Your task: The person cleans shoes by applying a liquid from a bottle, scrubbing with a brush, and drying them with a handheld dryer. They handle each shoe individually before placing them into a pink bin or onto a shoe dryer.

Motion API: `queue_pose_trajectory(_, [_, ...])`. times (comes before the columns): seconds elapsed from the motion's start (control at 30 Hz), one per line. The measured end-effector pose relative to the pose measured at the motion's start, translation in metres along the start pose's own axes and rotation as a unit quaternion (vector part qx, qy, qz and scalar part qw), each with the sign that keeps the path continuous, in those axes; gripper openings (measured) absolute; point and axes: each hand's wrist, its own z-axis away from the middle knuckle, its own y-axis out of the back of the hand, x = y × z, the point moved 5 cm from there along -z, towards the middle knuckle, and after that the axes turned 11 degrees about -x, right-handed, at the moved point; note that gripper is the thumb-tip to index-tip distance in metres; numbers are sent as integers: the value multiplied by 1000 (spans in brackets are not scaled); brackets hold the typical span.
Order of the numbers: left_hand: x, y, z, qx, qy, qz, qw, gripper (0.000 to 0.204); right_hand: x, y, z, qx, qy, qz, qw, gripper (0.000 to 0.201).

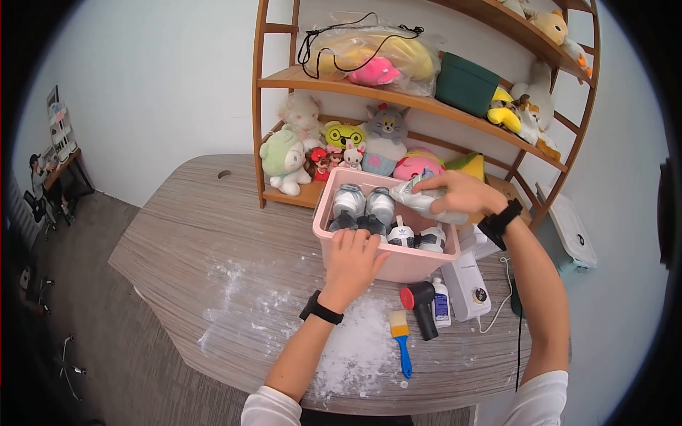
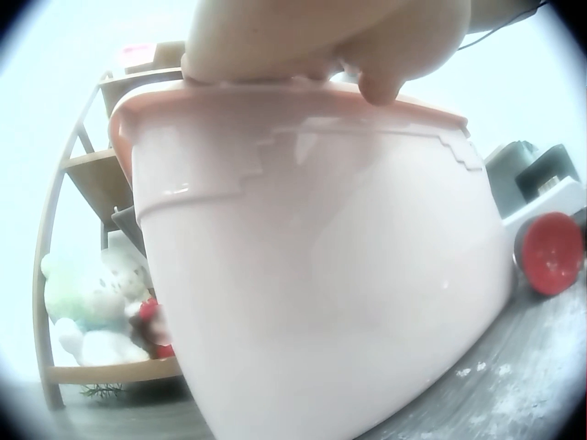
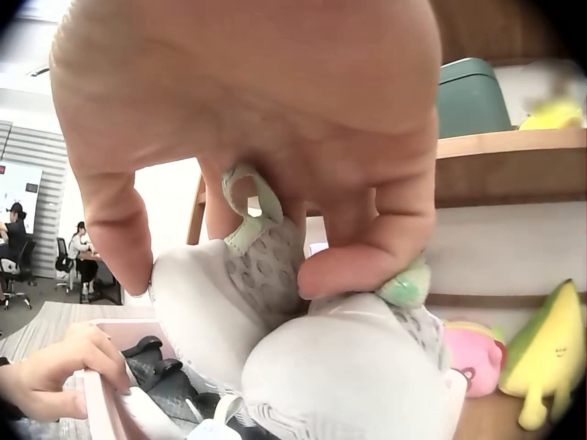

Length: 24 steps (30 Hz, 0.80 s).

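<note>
A pink plastic storage bin [image 1: 419,266] stands on the table with several pairs of shoes inside, including white-and-grey sneakers [image 1: 348,202] and black-and-white ones [image 1: 401,236]. My left hand [image 1: 352,263] grips the bin's near wall, fingers over the rim and thumb outside. Over the bin's far right part, my right hand [image 1: 462,193] holds a pair of pale shoes [image 1: 426,202] from above. In the right wrist view, the fingers pinch the two white shoes [image 3: 344,376] together, and a pale green pull loop [image 3: 257,206] sticks up between them.
White powder [image 1: 355,348] is scattered on the table before the bin. A blue-handled brush [image 1: 403,348], a black-and-red handheld device [image 1: 420,307], a bottle [image 1: 440,302] and a white machine [image 1: 465,284] lie or stand to the right. Behind rises a wooden shelf [image 1: 341,79] with plush toys.
</note>
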Motion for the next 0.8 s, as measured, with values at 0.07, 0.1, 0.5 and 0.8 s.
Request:
queue_pose_trajectory(0.07, [0, 1, 0, -1, 3, 8, 1000, 37, -7, 7, -10, -15, -19, 36, 999, 62])
queue_pose_trajectory(0.1, [0, 1, 0, 1, 2, 8, 1000, 37, -10, 10, -15, -30, -36, 70, 996, 62])
queue_pose_trajectory(0.5, [-1, 0, 0, -7, 9, 15, 1000, 35, -11, 25, -43, -39, -49, 69, 996, 56])
queue_pose_trajectory(0.8, [-1, 0, 0, -6, 10, 23, 1000, 35, -2, 27, -55, -18, -57, 93, 994, 50])
